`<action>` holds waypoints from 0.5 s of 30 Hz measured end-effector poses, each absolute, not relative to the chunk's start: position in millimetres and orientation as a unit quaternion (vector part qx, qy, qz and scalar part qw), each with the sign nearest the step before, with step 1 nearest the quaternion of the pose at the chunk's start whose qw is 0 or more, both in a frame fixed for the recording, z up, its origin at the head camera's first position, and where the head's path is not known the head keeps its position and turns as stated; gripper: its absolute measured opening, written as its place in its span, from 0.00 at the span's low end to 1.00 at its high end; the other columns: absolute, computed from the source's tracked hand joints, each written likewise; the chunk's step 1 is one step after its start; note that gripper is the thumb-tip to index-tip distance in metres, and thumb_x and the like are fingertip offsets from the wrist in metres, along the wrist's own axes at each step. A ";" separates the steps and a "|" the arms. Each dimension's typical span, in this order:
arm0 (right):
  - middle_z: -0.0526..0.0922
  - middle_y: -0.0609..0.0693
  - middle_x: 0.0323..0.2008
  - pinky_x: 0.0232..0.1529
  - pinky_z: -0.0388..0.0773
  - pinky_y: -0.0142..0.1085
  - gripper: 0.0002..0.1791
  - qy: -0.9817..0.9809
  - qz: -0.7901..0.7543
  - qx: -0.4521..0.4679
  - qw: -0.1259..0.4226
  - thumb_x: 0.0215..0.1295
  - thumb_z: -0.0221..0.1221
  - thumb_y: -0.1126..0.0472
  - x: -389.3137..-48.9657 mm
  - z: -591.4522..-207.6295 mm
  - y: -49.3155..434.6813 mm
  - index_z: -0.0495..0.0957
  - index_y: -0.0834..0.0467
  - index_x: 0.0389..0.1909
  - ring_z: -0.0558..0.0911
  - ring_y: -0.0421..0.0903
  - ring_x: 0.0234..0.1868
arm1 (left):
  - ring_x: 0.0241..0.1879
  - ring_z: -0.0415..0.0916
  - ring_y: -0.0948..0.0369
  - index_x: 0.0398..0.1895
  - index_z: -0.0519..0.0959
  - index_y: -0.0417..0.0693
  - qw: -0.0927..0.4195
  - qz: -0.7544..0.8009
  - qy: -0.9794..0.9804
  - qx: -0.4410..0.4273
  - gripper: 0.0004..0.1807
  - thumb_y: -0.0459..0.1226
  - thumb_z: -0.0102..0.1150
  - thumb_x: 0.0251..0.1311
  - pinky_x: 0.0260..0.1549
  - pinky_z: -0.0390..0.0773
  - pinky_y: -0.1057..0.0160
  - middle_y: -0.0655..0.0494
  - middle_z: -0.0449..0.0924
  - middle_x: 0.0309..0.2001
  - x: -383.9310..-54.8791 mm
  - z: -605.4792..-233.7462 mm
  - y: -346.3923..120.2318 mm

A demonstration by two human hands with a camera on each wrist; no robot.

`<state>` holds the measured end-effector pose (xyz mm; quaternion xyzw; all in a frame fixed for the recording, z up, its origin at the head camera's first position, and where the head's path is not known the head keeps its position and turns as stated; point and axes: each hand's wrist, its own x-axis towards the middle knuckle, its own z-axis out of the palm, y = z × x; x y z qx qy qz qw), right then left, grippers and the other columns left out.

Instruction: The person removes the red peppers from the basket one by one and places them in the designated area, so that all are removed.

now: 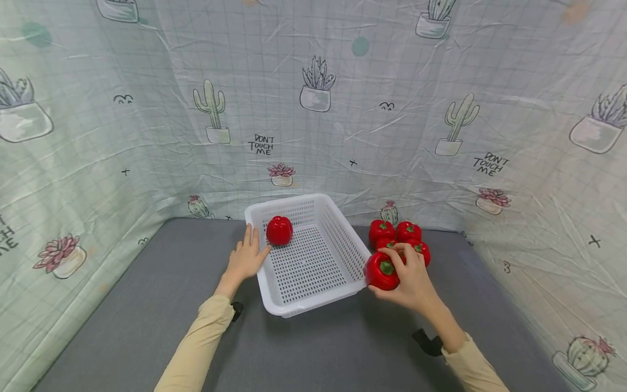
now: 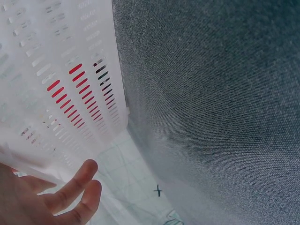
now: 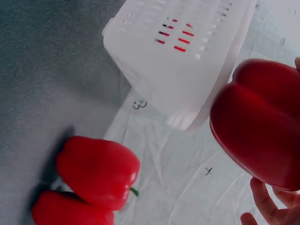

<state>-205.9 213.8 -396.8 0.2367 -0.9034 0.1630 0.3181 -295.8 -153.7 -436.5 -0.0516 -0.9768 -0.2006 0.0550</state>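
Observation:
A white plastic basket (image 1: 306, 302) with slotted walls sits in the middle of the table. My left hand (image 1: 246, 257) holds its left rim, the thumb reaching over the edge and the fingers along the outside; bent fingers (image 2: 77, 192) show beside the rim in the left wrist view. One red bell pepper (image 1: 280, 231) lies in the basket's far left corner. At the basket's right corner, my right hand (image 1: 409, 277) grips another red bell pepper (image 1: 381, 271), green stem facing up. In the right wrist view this held pepper (image 3: 262, 122) is raised beside the basket's outer wall.
Several more red bell peppers (image 1: 407, 231) stand grouped right of the basket, partly behind my right hand. A grey cloth (image 1: 147, 316) covers the table. Behind and along both sides hangs a light curtain (image 1: 274, 98) printed with cacti.

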 end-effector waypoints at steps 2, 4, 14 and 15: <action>0.69 0.56 0.44 0.42 0.71 0.52 0.42 -0.903 0.171 0.236 0.316 0.23 0.74 0.49 -204.8 -397.5 218.2 0.70 0.53 0.48 0.67 0.51 0.48 | 0.59 0.55 0.34 0.68 0.42 0.34 0.054 -0.202 -0.977 -0.051 0.40 0.52 0.36 0.63 0.50 0.60 0.34 0.39 0.34 0.70 -295.2 -436.3 -153.5; 0.68 0.56 0.44 0.41 0.72 0.53 0.42 -0.903 0.176 0.233 0.314 0.23 0.74 0.50 -203.7 -398.3 222.7 0.70 0.54 0.48 0.67 0.51 0.48 | 0.59 0.55 0.34 0.68 0.42 0.34 0.054 -0.204 -0.976 -0.051 0.40 0.52 0.36 0.62 0.50 0.60 0.34 0.39 0.34 0.70 -294.9 -436.1 -153.3; 0.67 0.56 0.46 0.39 0.74 0.54 0.42 -0.910 0.189 0.222 0.296 0.22 0.75 0.53 -204.3 -405.2 242.2 0.70 0.53 0.48 0.66 0.53 0.50 | 0.59 0.55 0.33 0.67 0.43 0.33 0.056 -0.201 -0.976 -0.054 0.39 0.51 0.37 0.63 0.50 0.61 0.34 0.38 0.34 0.70 -294.7 -435.6 -153.3; 0.67 0.57 0.47 0.39 0.74 0.54 0.42 -0.909 0.193 0.222 0.294 0.22 0.75 0.54 -204.6 -405.2 243.6 0.70 0.53 0.48 0.66 0.53 0.50 | 0.59 0.55 0.33 0.67 0.43 0.33 0.056 -0.202 -0.976 -0.055 0.39 0.51 0.37 0.63 0.50 0.61 0.34 0.38 0.34 0.70 -294.6 -435.5 -153.4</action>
